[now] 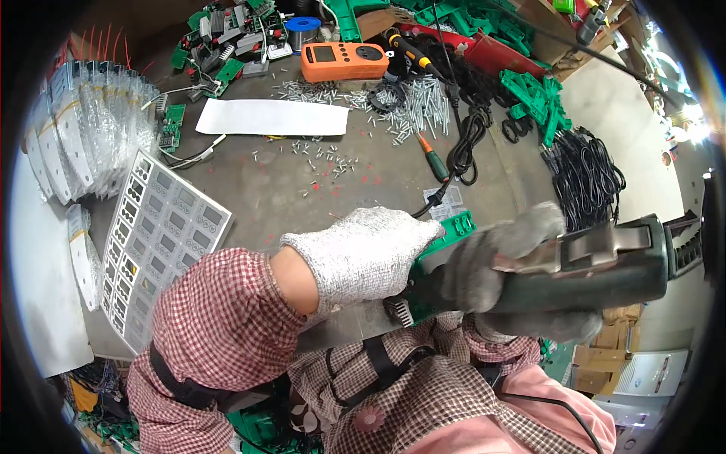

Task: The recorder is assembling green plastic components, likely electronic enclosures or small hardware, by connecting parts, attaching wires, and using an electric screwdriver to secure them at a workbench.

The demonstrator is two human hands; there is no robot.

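My left hand (363, 253), in a white knitted glove, is closed on a green plastic housing (457, 225) at the table's near edge. The housing's far end shows past my fingers; much of the rest is hidden by both hands. My right hand (475, 274), in a grey glove and blurred by motion, wraps round a dark green power tool (586, 287) with a metal clip on top. The tool lies roughly level, its front end toward the housing; its tip is hidden. A black cord (432, 203) runs down to the housing. Beside it lies a small clear labelled bag (448, 198).
Beyond my hands lie loose screws (423, 106), a green-handled screwdriver (434, 163), white paper (272, 118) and an orange meter (344, 62). A sticker sheet (168, 240) and bagged white strips (91, 129) are left; bundled black cables (582, 178) and green housings (533, 102) right.
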